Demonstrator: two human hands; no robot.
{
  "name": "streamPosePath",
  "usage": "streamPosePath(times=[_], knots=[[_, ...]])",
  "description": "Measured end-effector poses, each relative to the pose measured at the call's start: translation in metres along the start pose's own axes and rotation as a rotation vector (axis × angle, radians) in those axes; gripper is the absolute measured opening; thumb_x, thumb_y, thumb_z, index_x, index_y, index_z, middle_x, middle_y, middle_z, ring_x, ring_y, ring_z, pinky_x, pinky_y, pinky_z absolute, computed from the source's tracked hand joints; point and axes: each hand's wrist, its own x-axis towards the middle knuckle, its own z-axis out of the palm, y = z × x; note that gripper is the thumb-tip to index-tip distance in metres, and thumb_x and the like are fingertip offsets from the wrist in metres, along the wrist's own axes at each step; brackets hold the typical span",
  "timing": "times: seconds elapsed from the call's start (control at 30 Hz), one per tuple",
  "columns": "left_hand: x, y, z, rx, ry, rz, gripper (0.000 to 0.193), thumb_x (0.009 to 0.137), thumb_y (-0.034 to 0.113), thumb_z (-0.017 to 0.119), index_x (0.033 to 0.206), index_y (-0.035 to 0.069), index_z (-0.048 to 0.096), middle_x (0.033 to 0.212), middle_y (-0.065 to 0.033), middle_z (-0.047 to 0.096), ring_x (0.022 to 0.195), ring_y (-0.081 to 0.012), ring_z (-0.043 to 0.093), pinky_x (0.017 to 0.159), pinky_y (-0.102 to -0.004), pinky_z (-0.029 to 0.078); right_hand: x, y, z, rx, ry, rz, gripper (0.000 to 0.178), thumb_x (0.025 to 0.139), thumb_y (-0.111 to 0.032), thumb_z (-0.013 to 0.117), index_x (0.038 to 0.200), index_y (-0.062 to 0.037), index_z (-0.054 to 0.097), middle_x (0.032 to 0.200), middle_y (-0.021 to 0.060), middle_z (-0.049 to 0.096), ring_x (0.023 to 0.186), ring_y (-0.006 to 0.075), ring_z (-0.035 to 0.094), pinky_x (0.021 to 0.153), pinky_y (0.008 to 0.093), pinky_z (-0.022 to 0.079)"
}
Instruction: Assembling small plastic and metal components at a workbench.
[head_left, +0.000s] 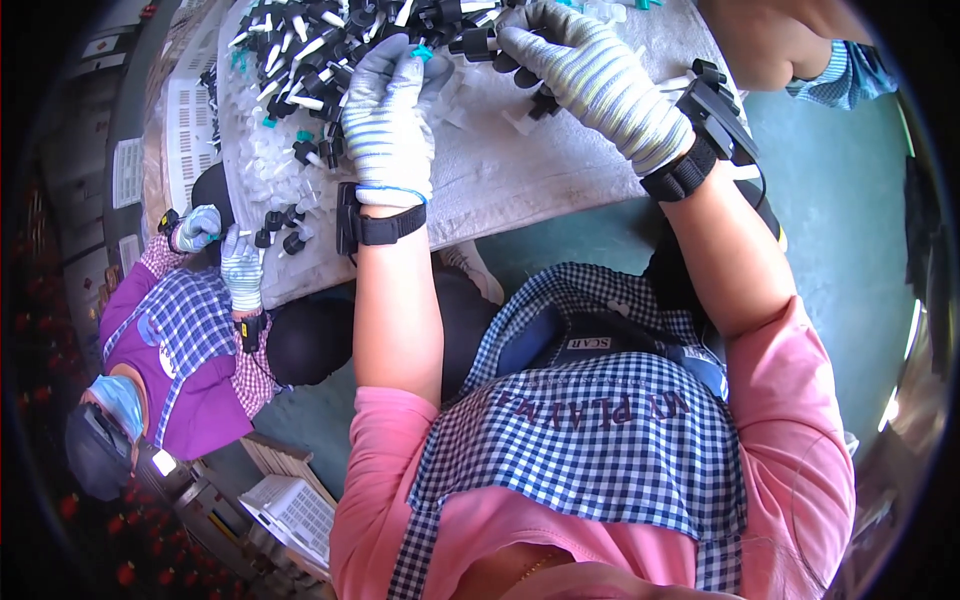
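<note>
My left hand (385, 125), in a striped knit glove, is raised over the table with its fingers pinched on a small green plastic piece (422, 53). To its right, my right hand (595, 85), gloved alike, grips a black plastic cap (474, 43) between thumb and fingers. The two held parts are close together but apart. Beyond and left of my left hand lies a heap of black caps with white stems (305, 102). Small translucent plastic pieces (275, 170) are scattered beside that heap, with a few green ones among them.
The pale-covered table (500, 190) ends just before my forearms. At the left, a co-worker in a purple top (205, 400) works with gloved hands at the table corner. Another person's arm (780, 40) is at the upper right. White crates (295, 510) stand on the floor behind left.
</note>
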Motion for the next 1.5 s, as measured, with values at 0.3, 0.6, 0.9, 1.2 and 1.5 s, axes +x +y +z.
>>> streamPosePath(times=[0.3, 0.6, 0.9, 1.2, 1.5], knots=[[-0.002, 0.011, 0.009, 0.314, -0.062, 0.023, 0.033, 0.095, 0.011, 0.067, 0.128, 0.008, 0.065, 0.113, -0.0011, 0.068, 0.098, -0.0101, 0.062, 0.088, -0.0261, 0.049, 0.018, 0.033, 0.005, -0.082, 0.068, -0.133, 0.022, 0.097, -0.026, 0.064, 0.107, -0.0075, 0.068, 0.086, 0.0046, 0.072, 0.076, 0.0097, 0.067, 0.066, 0.0252, 0.054], [0.007, 0.0, -0.001, -0.252, -0.044, -0.204, 0.03, 0.098, 0.017, 0.063, 0.126, 0.007, 0.063, 0.109, -0.0089, 0.07, 0.096, -0.0212, 0.068, 0.089, -0.0368, 0.058, 0.015, 0.029, 0.016, -0.026, 0.053, -0.081, 0.018, 0.097, -0.022, 0.064, 0.105, -0.0072, 0.068, 0.085, 0.0008, 0.071, 0.073, 0.0071, 0.062, 0.066, 0.0238, 0.052], [0.016, -0.003, -0.011, -0.036, -0.053, -0.074, 0.035, 0.098, 0.019, 0.063, 0.129, 0.002, 0.06, 0.113, -0.0126, 0.069, 0.099, -0.0245, 0.069, 0.093, -0.0407, 0.056, 0.016, 0.022, 0.015, -0.003, 0.074, -0.086, 0.016, 0.097, -0.02, 0.064, 0.104, -0.0065, 0.067, 0.086, 0.0009, 0.071, 0.075, 0.0073, 0.064, 0.067, 0.0239, 0.053], [0.014, 0.003, -0.004, 0.192, 0.014, -0.053, 0.028, 0.095, 0.018, 0.068, 0.12, 0.006, 0.071, 0.11, -0.0051, 0.073, 0.099, -0.0101, 0.065, 0.089, -0.0232, 0.049, 0.024, 0.027, 0.014, 0.021, 0.067, -0.129, 0.015, 0.096, -0.019, 0.065, 0.103, -0.0058, 0.068, 0.085, 0.0015, 0.072, 0.073, 0.0075, 0.064, 0.067, 0.024, 0.053], [0.006, 0.015, 0.003, 0.394, -0.038, 0.083, 0.029, 0.094, 0.018, 0.069, 0.12, 0.005, 0.07, 0.109, -0.0033, 0.073, 0.096, -0.0096, 0.064, 0.088, -0.0249, 0.05, 0.021, 0.036, 0.018, -0.084, 0.052, -0.176, 0.017, 0.095, -0.02, 0.068, 0.099, -0.0043, 0.067, 0.081, 0.0033, 0.07, 0.07, 0.0088, 0.063, 0.065, 0.0256, 0.052]])
